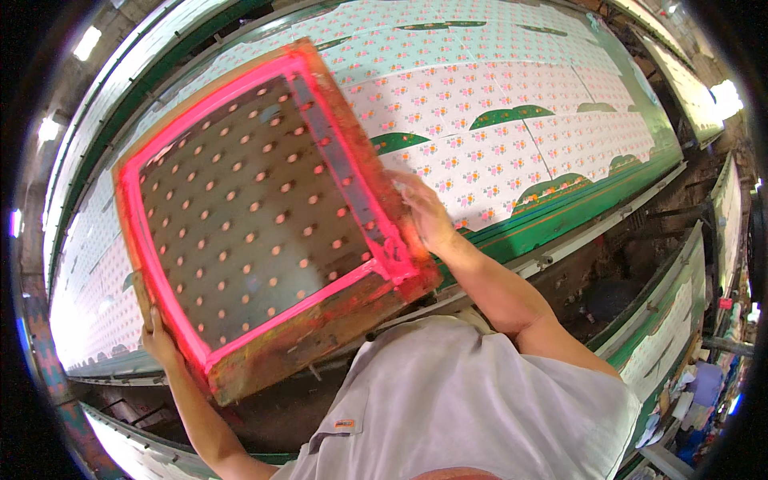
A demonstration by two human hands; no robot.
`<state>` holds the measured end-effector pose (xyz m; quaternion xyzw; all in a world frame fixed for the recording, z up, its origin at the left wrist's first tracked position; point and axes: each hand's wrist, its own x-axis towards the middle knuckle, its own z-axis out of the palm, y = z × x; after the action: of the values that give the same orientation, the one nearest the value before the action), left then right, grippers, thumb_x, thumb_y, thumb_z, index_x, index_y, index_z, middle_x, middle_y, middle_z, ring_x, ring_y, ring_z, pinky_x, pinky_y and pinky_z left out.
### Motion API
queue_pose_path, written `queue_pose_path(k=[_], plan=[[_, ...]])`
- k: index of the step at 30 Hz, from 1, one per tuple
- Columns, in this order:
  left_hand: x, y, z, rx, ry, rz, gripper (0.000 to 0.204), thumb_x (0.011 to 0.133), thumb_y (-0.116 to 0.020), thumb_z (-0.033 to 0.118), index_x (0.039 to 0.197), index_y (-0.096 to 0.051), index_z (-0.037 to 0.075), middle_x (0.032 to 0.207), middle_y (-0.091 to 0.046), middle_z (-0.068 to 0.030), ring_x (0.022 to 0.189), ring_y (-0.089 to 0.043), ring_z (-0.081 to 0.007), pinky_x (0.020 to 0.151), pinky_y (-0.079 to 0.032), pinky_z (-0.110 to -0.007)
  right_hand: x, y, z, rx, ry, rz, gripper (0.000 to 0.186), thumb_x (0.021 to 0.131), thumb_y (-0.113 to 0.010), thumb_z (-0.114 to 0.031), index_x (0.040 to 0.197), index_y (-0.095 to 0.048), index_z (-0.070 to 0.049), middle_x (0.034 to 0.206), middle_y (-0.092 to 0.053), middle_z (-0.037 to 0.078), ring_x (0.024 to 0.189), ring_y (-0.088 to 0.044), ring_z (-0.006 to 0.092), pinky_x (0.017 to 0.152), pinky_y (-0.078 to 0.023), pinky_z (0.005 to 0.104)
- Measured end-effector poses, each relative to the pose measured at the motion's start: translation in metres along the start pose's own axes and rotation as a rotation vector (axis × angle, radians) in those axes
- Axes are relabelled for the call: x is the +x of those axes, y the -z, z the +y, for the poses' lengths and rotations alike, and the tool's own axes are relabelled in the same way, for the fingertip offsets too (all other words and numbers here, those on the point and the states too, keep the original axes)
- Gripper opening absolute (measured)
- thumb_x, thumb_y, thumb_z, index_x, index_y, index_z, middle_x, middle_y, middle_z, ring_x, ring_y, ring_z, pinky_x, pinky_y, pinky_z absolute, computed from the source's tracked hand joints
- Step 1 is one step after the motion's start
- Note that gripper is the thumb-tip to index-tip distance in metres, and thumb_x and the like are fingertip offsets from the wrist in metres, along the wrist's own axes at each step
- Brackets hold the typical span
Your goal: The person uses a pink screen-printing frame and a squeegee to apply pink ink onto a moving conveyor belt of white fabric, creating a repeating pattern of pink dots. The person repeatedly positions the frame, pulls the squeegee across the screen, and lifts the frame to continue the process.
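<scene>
A wooden screen-printing frame (252, 204) is held tilted in front of my body, above a long printing table. Its mesh is dark grey with rows of pale dots, and bright pink ink lines its inner edges. Pink ink is thickest at the corner near my right hand. My left hand (158, 338) grips the frame's left side low down, fingers partly hidden behind the wood. On the right side, my right hand (426, 214) closes around the frame's edge.
The green printing table (592, 190) carries white and pale-blue pieces (472, 176) printed with small flowers. Further long tables (660, 340) run alongside, one behind me to the right. Folded and loose items (704, 388) are piled at the far right. Bright lamps (726, 100) shine at the sides.
</scene>
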<state>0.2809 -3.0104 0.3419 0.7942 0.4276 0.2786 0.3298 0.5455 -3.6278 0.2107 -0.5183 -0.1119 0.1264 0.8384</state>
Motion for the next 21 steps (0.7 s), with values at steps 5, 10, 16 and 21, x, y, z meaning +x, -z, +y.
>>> queue_pose_path(k=[5,10,16,21], plan=[[-0.004,-0.113,0.002,-0.056,-0.030,-0.047,0.048,0.097,-0.088,0.044,0.097,-0.078,-0.002,0.089,-0.074,-0.0075,0.076,-0.062,-0.0169,0.072,-0.053,-0.037,-0.001,0.049,-0.016,0.025,0.082,0.111,0.068,0.108,-0.065,-0.045,0.153,-0.060,0.006,0.162,-0.057,0.018,0.154,-0.048,0.0268,0.132,-0.032,0.0442],[-0.028,-0.174,0.001,-0.183,0.019,-0.116,0.046,0.096,-0.090,0.042,0.092,-0.076,-0.001,0.082,-0.072,-0.0065,0.073,-0.061,-0.0144,0.070,-0.051,-0.035,-0.015,0.087,-0.035,0.104,0.033,0.145,0.074,0.108,-0.064,-0.048,0.154,-0.056,0.009,0.160,-0.057,0.020,0.153,-0.050,0.0291,0.131,-0.035,0.0466],[-0.051,-0.188,0.010,-0.221,0.111,-0.152,0.043,0.096,-0.090,0.039,0.096,-0.075,-0.001,0.085,-0.070,-0.0032,0.072,-0.057,-0.0135,0.067,-0.048,-0.035,-0.025,0.122,-0.027,0.086,0.013,0.215,0.070,0.106,-0.065,-0.048,0.151,-0.060,0.005,0.158,-0.059,0.019,0.150,-0.050,0.0312,0.130,-0.034,0.0500],[-0.060,-0.191,0.018,-0.176,0.021,-0.105,0.040,0.096,-0.090,0.037,0.099,-0.077,-0.001,0.083,-0.067,-0.0011,0.074,-0.055,-0.0108,0.068,-0.046,-0.032,-0.033,0.139,-0.025,0.066,0.089,0.158,0.070,0.107,-0.062,-0.049,0.153,-0.059,0.004,0.166,-0.052,0.021,0.155,-0.045,0.0338,0.133,-0.026,0.0499]])
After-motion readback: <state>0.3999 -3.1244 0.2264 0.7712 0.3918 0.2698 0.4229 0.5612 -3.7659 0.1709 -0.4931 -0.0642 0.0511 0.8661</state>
